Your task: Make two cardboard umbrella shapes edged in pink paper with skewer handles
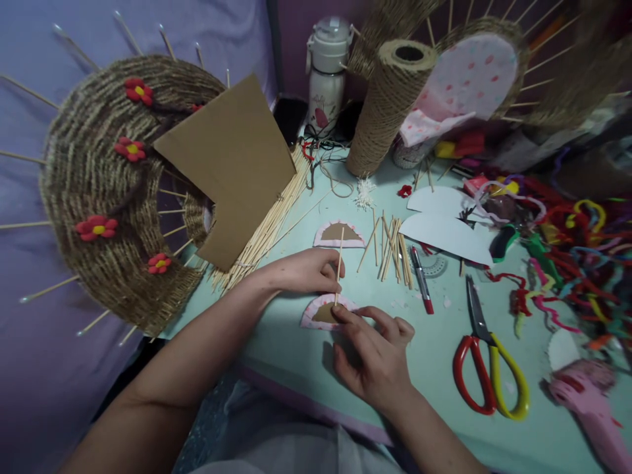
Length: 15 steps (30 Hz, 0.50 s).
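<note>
My left hand (311, 271) is closed on a thin wooden stick (342, 242), fingers curled around its lower half. The stick's lower end meets the brown middle of a cardboard half circle (322, 315) edged with pink-spotted white fabric. My right hand (378, 345) presses an index fingertip on this piece at the stick's end, with the thumb held apart. Behind the stick's upper end lies a second fabric-edged half circle (342, 234). To its right is a small heap of short sticks (394, 250).
Left stands a woven twine ring (83, 164) with red flowers and a cardboard sheet (237, 164) against it. Long sticks (276, 217), a twine roll (390, 99) and a bottle (326, 79) are behind. Right lie a red pen (421, 280), scissors (478, 355), white half circles (447, 234) and a pink glue gun (587, 408).
</note>
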### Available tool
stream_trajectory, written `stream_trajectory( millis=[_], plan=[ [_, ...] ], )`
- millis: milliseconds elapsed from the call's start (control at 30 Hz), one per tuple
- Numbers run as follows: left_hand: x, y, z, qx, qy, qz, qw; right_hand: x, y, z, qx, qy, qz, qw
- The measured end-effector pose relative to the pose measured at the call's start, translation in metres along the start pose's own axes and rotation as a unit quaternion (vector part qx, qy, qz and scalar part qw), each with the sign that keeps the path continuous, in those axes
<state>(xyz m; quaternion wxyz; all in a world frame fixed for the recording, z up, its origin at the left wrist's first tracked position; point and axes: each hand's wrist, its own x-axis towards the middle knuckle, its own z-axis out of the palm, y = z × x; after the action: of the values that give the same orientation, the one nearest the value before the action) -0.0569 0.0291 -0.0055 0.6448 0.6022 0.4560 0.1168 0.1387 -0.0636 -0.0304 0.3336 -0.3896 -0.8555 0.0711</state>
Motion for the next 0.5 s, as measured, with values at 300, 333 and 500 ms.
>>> stream_trajectory(
  millis=[300,333,500],
  plan=[
    [-0.0003,0.0015,-0.0002,0.000,-0.007,-0.007,1.000,0.0011,-0.0002,-0.0003,-0.005,-0.001,0.004,1.000],
    [-0.0001,0.0012,-0.0001,0.001,-0.006,-0.009,1.000,0.0011,-0.0001,-0.0003,-0.005,0.000,0.003,1.000],
    [0.0004,-0.0007,0.0002,0.000,-0.005,-0.009,1.000,-0.0001,0.0005,0.0003,-0.016,-0.002,-0.001,1.000]
  ],
)
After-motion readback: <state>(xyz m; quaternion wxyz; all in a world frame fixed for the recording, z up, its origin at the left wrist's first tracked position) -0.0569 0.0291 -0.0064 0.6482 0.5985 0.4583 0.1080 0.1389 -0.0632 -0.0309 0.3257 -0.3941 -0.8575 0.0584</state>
